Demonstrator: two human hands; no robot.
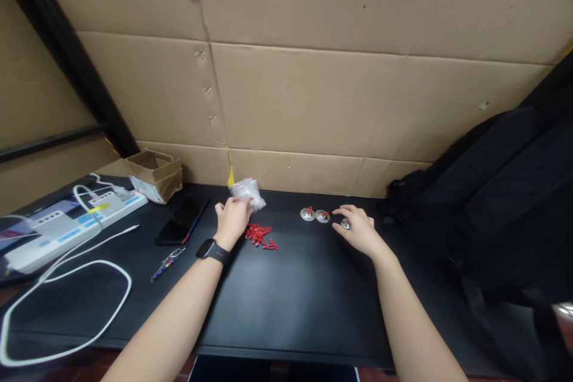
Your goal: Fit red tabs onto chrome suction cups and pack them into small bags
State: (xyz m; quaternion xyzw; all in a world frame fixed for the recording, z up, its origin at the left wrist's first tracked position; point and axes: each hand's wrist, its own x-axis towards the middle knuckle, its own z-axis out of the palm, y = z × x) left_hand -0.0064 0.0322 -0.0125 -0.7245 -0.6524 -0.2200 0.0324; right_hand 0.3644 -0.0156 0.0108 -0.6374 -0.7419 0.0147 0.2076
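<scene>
My left hand [231, 219], with a black watch on the wrist, is closed on a crumpled clear plastic bag [247, 193] at the back of the black table [286, 298]. Just right of that hand lies a small heap of red loops [259, 236]. My right hand [357, 229] rests on the table with its fingers curled around a small silver disc [345, 224]. Two more silver discs [314, 215] with red bits on top lie side by side to the left of that hand.
A black phone [181, 221], a pen and a key fob [168, 263] lie left of my left arm. White power strips [67, 227] and a looping white cable [67, 310] fill the far left. A small cardboard box [154, 174] stands behind them. A black backpack [492, 209] occupies the right.
</scene>
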